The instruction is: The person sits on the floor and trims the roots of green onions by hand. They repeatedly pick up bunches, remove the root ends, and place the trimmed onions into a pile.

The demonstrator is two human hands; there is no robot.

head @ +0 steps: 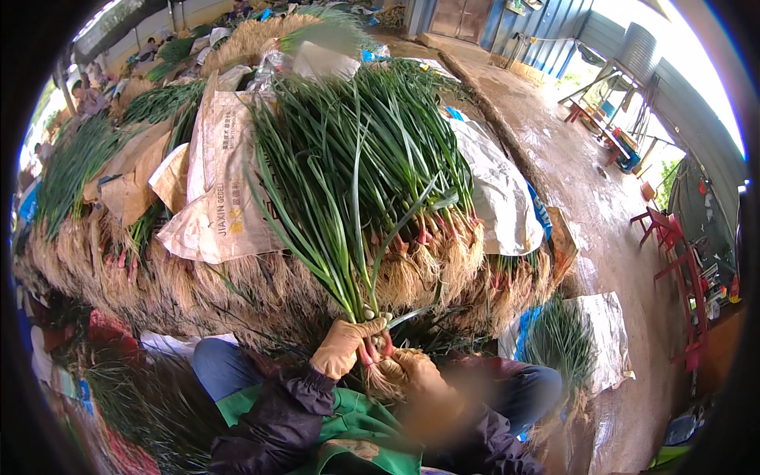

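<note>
My left hand (pixel 339 349), in a tan glove, grips a small bunch of spring onions (pixel 341 267) just above the reddish bulbs, its thumb across the stems. The green leaves point away from me, over a large pile. Also gloved, my right hand (pixel 418 373) is closed at the bulb end, around some of the pale stringy roots (pixel 375 380); a blurred spot partly covers its wrist. Right beyond my hands lies the pile of spring onions (pixel 368 148), roots towards me. A green apron (pixel 365 415) covers my lap.
Printed woven sacks (pixel 228 196) and a white sheet (pixel 499 190) lie over the stacked onions. More onion leaves (pixel 561 338) rest on sacking at the right, and loose leaves (pixel 154 409) at the lower left. Red stools (pixel 659 228) stand on the wet concrete floor (pixel 534 119). People sit far left.
</note>
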